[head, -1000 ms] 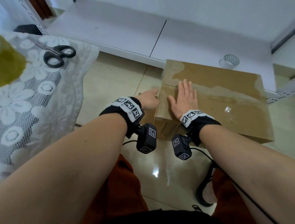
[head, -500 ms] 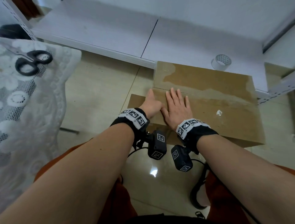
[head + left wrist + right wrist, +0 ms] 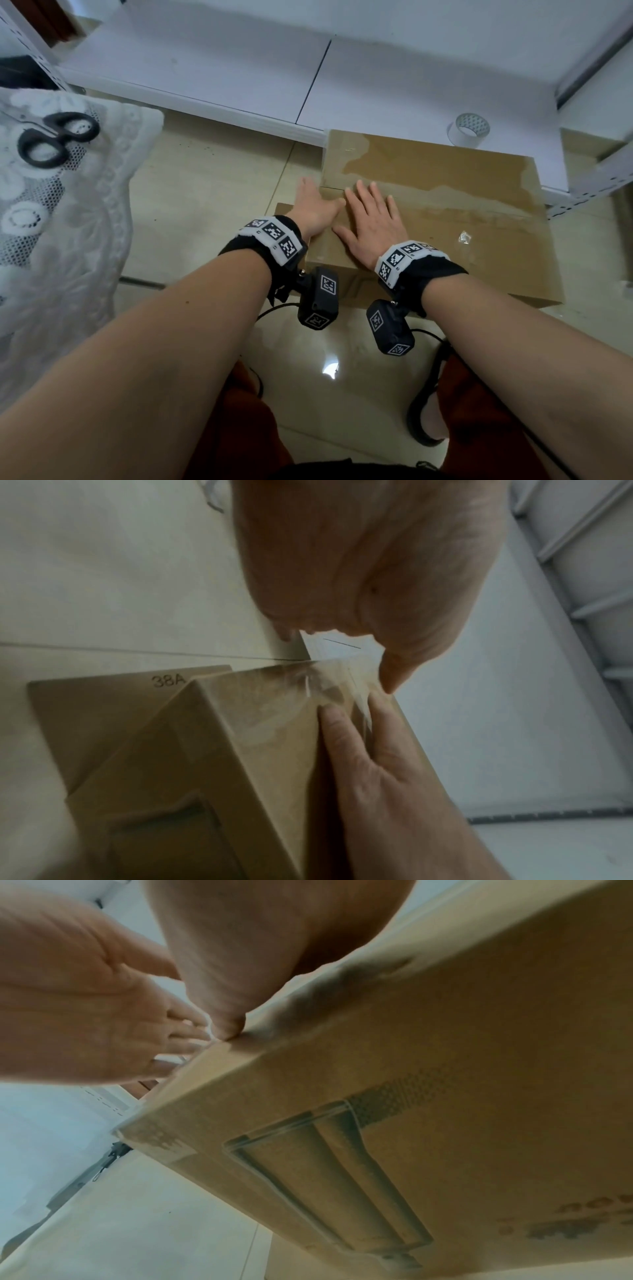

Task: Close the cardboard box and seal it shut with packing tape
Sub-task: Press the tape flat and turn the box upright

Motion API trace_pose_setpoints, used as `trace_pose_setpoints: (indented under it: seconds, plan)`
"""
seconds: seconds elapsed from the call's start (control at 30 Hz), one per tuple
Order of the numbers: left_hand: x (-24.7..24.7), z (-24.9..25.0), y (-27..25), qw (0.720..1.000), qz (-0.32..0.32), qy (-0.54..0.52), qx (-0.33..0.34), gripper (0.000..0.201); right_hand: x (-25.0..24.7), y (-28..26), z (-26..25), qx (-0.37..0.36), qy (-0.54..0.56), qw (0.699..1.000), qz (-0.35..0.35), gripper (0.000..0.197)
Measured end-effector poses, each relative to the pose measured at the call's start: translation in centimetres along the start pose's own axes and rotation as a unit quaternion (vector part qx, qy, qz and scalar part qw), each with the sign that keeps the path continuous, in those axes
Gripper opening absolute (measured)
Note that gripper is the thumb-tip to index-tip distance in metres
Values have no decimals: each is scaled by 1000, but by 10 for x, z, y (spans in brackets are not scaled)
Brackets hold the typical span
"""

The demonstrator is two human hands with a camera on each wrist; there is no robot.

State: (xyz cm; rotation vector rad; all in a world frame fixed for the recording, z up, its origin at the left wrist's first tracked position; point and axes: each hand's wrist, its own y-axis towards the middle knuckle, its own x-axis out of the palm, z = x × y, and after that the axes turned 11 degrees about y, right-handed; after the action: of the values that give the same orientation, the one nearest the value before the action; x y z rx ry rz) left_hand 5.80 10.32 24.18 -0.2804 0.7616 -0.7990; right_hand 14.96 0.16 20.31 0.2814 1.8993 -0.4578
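The brown cardboard box (image 3: 445, 212) stands shut on the floor, with clear tape (image 3: 455, 209) along its top seam. My right hand (image 3: 371, 212) lies flat on the box top near its left end, fingers straight. My left hand (image 3: 313, 205) is at the box's left end, thumb on the top edge beside the right hand, fingers reaching down the side. In the left wrist view the tape end (image 3: 308, 696) wrinkles over that edge between my left thumb (image 3: 394, 674) and the right hand's fingers (image 3: 352, 739). The tape roll (image 3: 468, 130) stands on the white shelf behind the box.
Black-handled scissors (image 3: 56, 137) lie on a white lace cloth (image 3: 85, 222) to the left. A flat cardboard piece (image 3: 286, 210) marked 38A lies on the floor beside the box's left end. A low white shelf (image 3: 239, 75) runs behind, and tiled floor (image 3: 205, 192) lies between.
My left hand has come up from the box's side so its thumb lies on the top edge. The right hand has slid slightly nearer the left end. The head view has shifted.
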Motion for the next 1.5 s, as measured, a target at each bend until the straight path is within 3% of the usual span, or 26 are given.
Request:
trace_pose_setpoints:
  seconds: [0.2,0.33,0.37,0.57,0.67,0.83,1.03,1.13,1.2,1.37,1.5]
  plan:
    - [5,1,4,995,-68,-62,26,65,-2,12,1,-1,8,999,-37,74]
    - [-11,4,9,988,-127,-72,38,32,-2,15,1,0,8,999,-45,74]
    - [-15,4,10,988,-137,-63,39,31,-3,17,1,-2,10,999,-47,75]
    - [-22,-5,22,991,-116,-41,-42,60,-15,33,2,2,45,997,-59,80]
    - [-27,5,25,997,-81,-8,-17,69,-20,43,3,8,59,997,-49,82]
    - [-24,19,36,996,-62,20,58,53,-21,51,6,4,45,996,-73,82]
    - [-26,6,49,995,-94,-42,20,73,-23,58,7,6,36,992,-118,85]
    - [-24,0,51,992,-113,-48,-28,56,-25,61,4,10,41,990,-132,89]
    - [-23,-4,54,990,-126,-35,-48,60,-26,62,1,13,44,989,-139,93]
    - [-37,21,67,995,-74,-64,-11,80,-27,64,1,10,49,988,-148,99]
    - [-33,30,81,985,-105,-134,10,57,-25,65,3,3,50,988,-144,99]
